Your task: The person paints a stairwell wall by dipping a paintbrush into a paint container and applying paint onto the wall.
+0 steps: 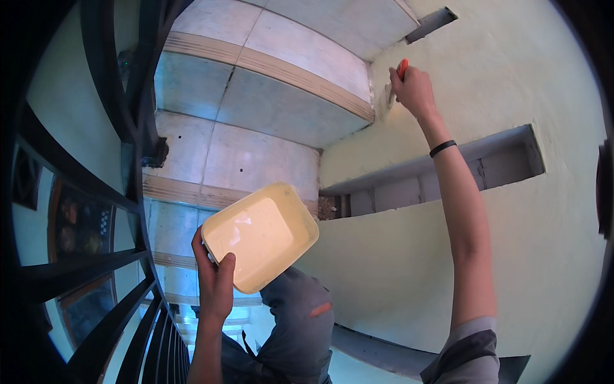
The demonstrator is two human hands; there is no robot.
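My left hand [216, 281] grips the near left edge of a pale yellow plastic tub [300, 221], with the thumb over the rim and the fingers underneath. Cream-coloured paint [259, 233] covers the tub's bottom, with whiter streaks on top. Stretched far forward, my right hand [414, 91] is closed round the orange handle of what looks like a paintbrush [403, 68]. Its narrow greyish head is at the pale yellow-green wall [511, 83], beside the stair edge; whether it touches the wall is hard to tell.
Tiled stairs [281, 105] with ribbed beige edges run along the wall. A black metal railing [131, 160] bounds them on the left. A long recess [441, 176] is cut into the wall under my right forearm, and a smaller dark slot [432, 25] lies farther up.
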